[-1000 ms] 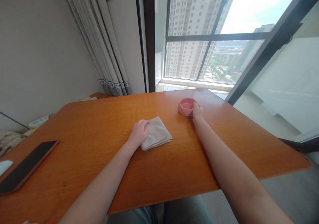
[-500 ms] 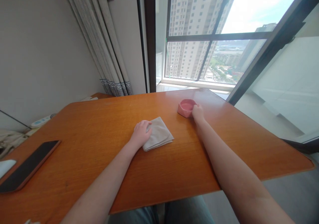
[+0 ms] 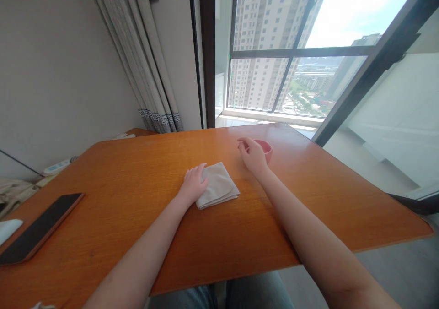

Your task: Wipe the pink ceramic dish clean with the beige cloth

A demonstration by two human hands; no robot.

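Left hand (image 3: 193, 183) flat on folded cloth (image 3: 219, 186), right hand (image 3: 253, 154) loosely open

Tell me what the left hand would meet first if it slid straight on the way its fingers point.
The left hand lies with its fingers already on the near-left edge of the folded grey cloth, so it would push into the cloth first. Beyond it lies bare wooden table; the pink bowl seems off to the right.
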